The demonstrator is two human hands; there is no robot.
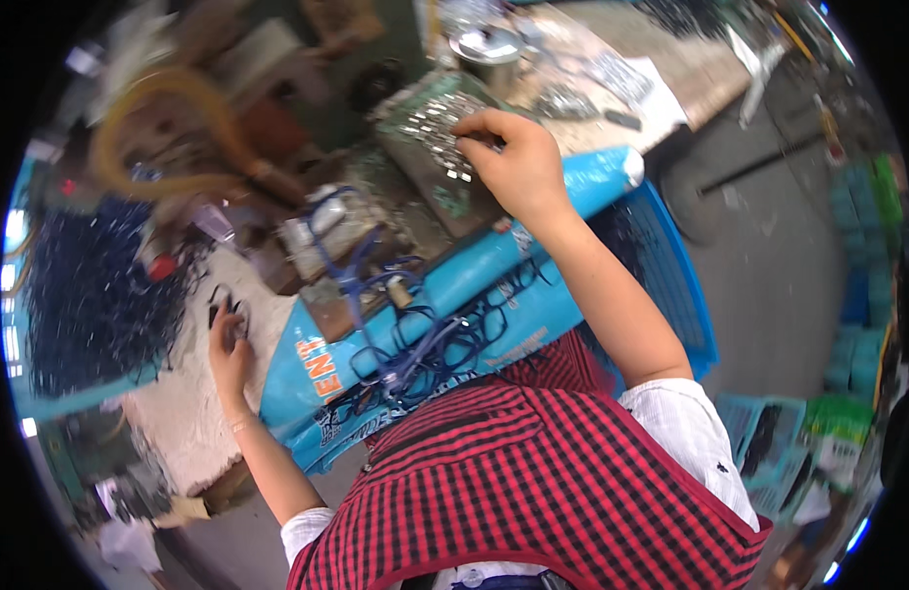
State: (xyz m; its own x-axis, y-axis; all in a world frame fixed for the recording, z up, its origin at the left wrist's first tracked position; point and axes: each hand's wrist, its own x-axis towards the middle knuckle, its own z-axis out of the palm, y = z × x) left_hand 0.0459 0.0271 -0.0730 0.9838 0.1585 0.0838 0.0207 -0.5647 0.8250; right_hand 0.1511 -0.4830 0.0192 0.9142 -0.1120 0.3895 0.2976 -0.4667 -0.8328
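Observation:
My right hand (521,169) reaches over a heap of small shiny metal pieces (437,126) on a flat metal plate. Its thumb and forefinger curl in toward each other at the heap's right edge. Whatever lies between those fingertips is too small to name. On the left, my left hand (230,359) is over the pale worktop, its fingers closed around a short dark cord (218,307) that is partly blurred. Blue cords (415,354) hang in a tangle from the machine's front and across the light blue plastic sheet (513,334) before me.
A large heap of dark blue cords (100,285) fills the far left. Behind the plate stand a round metal tin (486,45) and a bag of metal parts (562,101). A yellowish hose (105,147) loops at the upper left. A blue basket (692,285) stands at my right.

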